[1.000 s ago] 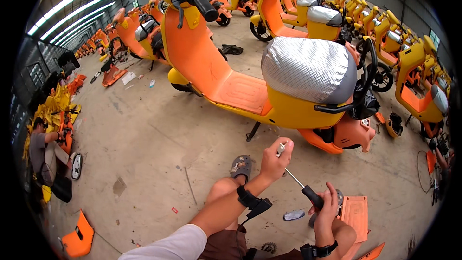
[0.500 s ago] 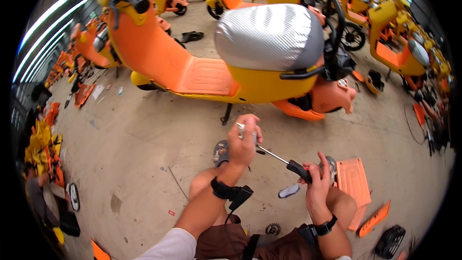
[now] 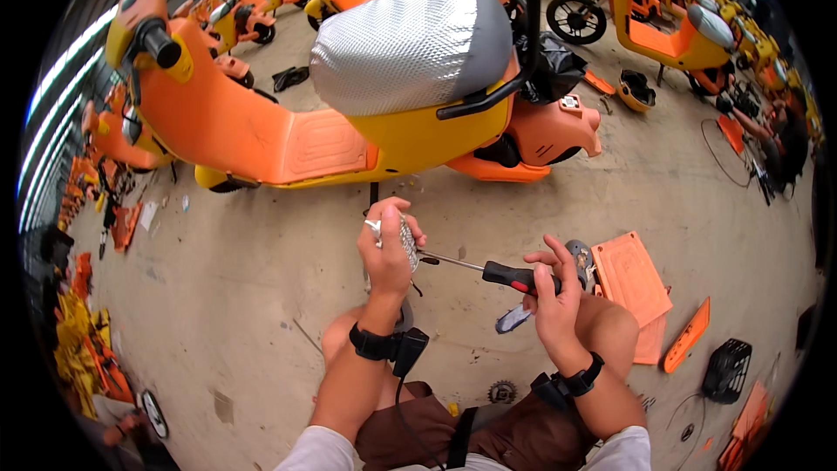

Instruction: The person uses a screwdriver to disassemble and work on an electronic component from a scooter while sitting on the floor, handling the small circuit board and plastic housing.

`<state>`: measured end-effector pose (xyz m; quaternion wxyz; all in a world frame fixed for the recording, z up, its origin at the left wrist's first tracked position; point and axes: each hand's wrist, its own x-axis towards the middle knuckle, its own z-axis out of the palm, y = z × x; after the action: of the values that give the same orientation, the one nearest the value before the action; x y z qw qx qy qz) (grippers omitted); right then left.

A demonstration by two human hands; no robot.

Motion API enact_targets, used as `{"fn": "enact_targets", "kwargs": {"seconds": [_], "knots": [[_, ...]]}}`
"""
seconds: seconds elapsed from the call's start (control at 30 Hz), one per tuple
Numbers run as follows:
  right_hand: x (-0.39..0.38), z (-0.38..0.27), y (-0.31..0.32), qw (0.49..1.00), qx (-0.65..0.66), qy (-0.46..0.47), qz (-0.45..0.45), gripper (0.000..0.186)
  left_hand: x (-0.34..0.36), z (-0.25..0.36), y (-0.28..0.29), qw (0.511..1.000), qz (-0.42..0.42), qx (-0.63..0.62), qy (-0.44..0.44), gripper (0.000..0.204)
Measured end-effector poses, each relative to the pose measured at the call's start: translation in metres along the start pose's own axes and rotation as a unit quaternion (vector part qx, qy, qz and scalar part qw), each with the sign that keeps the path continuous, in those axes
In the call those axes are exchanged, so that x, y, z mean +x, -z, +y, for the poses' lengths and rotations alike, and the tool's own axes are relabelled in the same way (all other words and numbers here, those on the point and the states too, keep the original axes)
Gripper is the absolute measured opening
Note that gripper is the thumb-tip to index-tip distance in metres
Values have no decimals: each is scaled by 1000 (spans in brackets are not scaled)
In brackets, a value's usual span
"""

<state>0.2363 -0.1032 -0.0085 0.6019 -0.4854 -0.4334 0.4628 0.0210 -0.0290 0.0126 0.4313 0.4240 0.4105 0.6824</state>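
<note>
Our left hand (image 3: pixel 388 249) is closed around a silver ridged piece (image 3: pixel 408 242), raised above our left knee, with a small white part (image 3: pixel 375 228) jutting out beside the thumb. Our right hand (image 3: pixel 555 292) grips the screwdriver (image 3: pixel 506 275) by its black-and-red handle, some fingers raised off it. The shaft points left at the silver piece; we cannot tell whether its tip touches. A small dark bit (image 3: pixel 430 261) shows just under the shaft, near the left hand.

Black straps (image 3: pixel 375 344) circle our wrists, and a cable runs down from the left one. On the concrete floor (image 3: pixel 270 262), a toothed dark ring (image 3: pixel 503 392) lies between our thighs, and a grey elongated piece (image 3: pixel 513 320) lies below the screwdriver. By our right shoe (image 3: pixel 577 255) an orange panel (image 3: pixel 629 275) lies flat; past its right edge come an orange strip (image 3: pixel 688 335) and a black slatted part (image 3: pixel 728 371).

Ahead, well apart from our hands, a scooter (image 3: pixel 410 141) stands sideways, its silver seat cover (image 3: pixel 397 48) uppermost. Short dark marks on its rear fairing (image 3: pixel 558 131) are too small to read. Floor stretches between its lower edge and our knees, and widely to our left. More scooters (image 3: pixel 667 26) stand behind.
</note>
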Motion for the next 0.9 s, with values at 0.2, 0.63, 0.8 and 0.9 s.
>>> {"fn": "enact_targets", "kwargs": {"seconds": [0.2, 0.63, 0.8, 0.9], "knots": [[-3, 4, -2, 995, -50, 79, -28, 60, 6, -3, -1, 999, -2, 54, -9, 38], [-4, -3, -3, 999, -22, 48, -4, 60, 8, 4, -2, 999, 3, 35, -9, 39], [-5, -4, -8, 987, -80, 139, 1, 60, 7, 6, 0, 999, 5, 38, -15, 40], [-3, -3, -6, 977, -115, 178, -2, 60, 7, 4, 3, 999, -4, 38, -21, 40]]}}
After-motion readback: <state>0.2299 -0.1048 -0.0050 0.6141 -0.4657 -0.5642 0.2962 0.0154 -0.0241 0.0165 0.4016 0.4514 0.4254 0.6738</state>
